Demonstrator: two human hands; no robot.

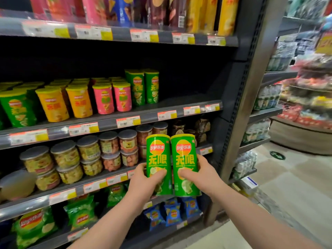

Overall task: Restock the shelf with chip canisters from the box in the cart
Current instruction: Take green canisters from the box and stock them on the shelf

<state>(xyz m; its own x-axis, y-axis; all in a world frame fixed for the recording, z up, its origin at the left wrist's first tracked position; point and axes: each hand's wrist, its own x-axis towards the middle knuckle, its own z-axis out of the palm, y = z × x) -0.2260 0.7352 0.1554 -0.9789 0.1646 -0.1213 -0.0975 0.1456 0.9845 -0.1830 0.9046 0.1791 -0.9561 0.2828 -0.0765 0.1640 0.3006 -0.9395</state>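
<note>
Gripping left canister [158,159] in left hand [143,179], right canister [185,159] in right hand [199,177], fingers curled round both green Lay's tubes, dark store shelf [188,102] behind, aisle floor [287,191] rightward

Bright overhead store light; the top shelf [115,35] glares and blurs, edges bend, shelf backs lie dark.

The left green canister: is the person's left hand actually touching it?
Touching. The head view shows the left hand gripping the left green canister, thumb curled across its front.
</note>
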